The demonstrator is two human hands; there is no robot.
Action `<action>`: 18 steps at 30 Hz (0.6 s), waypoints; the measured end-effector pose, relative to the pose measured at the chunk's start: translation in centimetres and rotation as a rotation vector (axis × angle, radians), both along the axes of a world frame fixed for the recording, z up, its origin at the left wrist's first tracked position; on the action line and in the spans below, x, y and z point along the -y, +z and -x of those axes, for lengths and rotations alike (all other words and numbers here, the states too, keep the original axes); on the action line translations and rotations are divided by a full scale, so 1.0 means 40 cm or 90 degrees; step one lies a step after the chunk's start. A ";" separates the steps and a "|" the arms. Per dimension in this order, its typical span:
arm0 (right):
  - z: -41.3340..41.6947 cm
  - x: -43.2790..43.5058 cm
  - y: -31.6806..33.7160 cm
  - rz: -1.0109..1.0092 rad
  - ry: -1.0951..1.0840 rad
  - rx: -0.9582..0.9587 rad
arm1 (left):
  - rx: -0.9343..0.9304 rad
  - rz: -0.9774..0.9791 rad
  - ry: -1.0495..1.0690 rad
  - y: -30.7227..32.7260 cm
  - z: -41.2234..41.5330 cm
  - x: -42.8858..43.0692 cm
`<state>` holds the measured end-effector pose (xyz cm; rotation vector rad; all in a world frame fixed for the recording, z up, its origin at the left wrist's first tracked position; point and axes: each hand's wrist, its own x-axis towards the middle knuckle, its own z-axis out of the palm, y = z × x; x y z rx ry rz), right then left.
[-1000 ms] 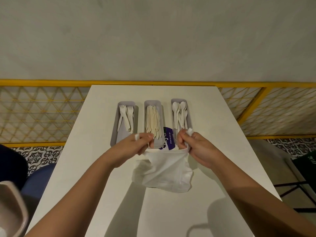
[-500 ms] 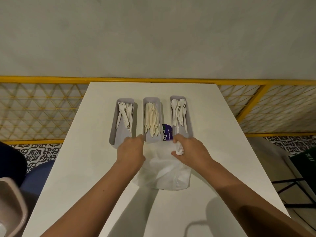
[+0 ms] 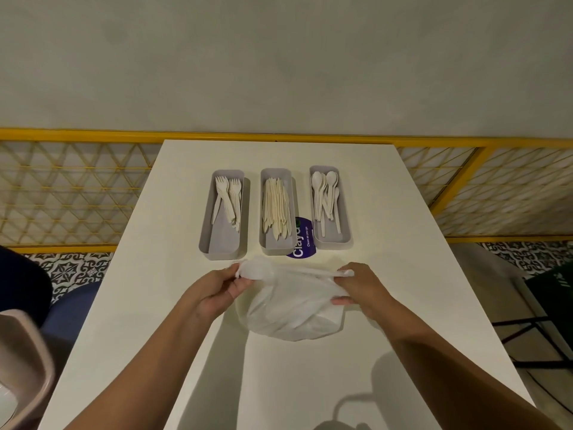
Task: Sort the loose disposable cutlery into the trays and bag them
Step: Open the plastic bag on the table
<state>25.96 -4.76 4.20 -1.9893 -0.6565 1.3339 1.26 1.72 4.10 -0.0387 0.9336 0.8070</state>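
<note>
Three grey trays stand side by side on the white table. The left tray holds forks, the middle tray knives, the right tray spoons. In front of them lies a white plastic bag. My left hand pinches the bag's left handle, and my right hand grips the right handle. The two handles are pulled apart across the bag's top.
A purple round sticker shows between the middle and right trays. A yellow lattice railing runs behind and beside the table. A blue seat and a beige chair are at the left, a dark stand at the right.
My hands drew back from the trays toward me and spread apart, stretching the bag's handles sideways. The bag puffed up and shifted nearer.
</note>
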 end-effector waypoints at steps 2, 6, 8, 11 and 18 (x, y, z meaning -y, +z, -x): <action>-0.012 -0.006 -0.009 -0.019 -0.162 -0.263 | 0.058 -0.037 0.032 -0.011 0.008 0.009; -0.038 -0.009 -0.012 -0.018 -0.266 -0.413 | -0.016 -0.105 -0.156 -0.013 0.031 0.026; -0.042 -0.004 -0.007 -0.036 -0.274 -0.459 | -0.206 -0.206 -0.341 0.000 0.031 0.035; -0.046 0.008 0.000 -0.023 -0.218 -0.471 | -0.471 -0.379 -0.576 -0.017 0.041 0.039; -0.049 0.039 -0.011 0.057 0.148 0.094 | -0.283 -0.089 -0.202 -0.056 0.037 0.007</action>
